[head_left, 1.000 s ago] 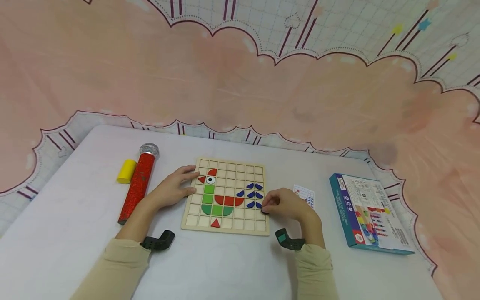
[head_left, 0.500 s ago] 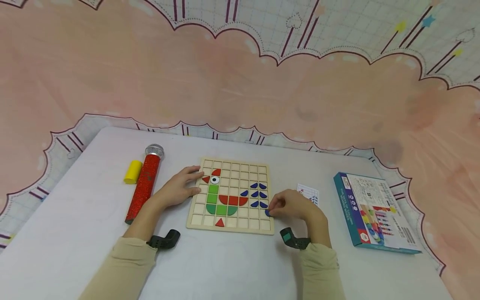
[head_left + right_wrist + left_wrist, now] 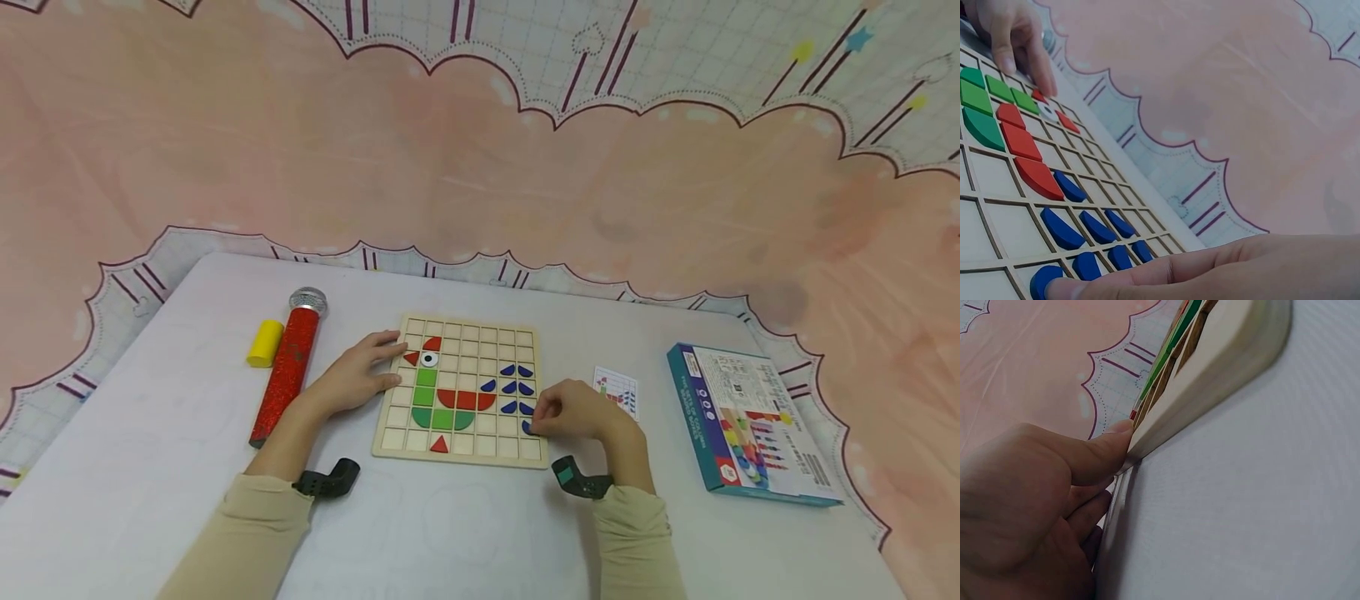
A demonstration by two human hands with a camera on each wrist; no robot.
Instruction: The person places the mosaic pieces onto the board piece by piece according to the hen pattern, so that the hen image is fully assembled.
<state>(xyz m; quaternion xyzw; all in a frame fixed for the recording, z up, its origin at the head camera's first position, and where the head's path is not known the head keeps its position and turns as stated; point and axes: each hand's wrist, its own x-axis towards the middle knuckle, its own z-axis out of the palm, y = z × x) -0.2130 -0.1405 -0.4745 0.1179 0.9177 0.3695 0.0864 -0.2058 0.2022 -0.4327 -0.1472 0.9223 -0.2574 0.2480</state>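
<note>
A wooden grid board [image 3: 461,461] lies on the white table, bearing flat coloured pieces laid out like a bird. My left hand [image 3: 354,377] rests at the board's left edge, thumb and fingertips touching the rim with the fingers relaxed. At the right edge, my right hand [image 3: 585,410] pinches a blue leaf-shaped piece [image 3: 1044,282] with thumb and index finger, down in a cell of the last column. Several similar blue pieces [image 3: 508,388] fill cells just beyond it. Red pieces [image 3: 467,402], green squares [image 3: 425,378] and a white eye disc [image 3: 429,359] sit further left.
A red microphone [image 3: 288,375] and a yellow cylinder [image 3: 266,343] lie left of the left forearm. Behind the right hand is a small printed pattern card [image 3: 617,385]. A teal game box [image 3: 750,425] lies at the right. A patterned cloth hangs behind the table.
The blue piece moved from the board's right rim into the last-column cell, turning upright as the right hand shifted slightly left. The left hand stays at the board's edge.
</note>
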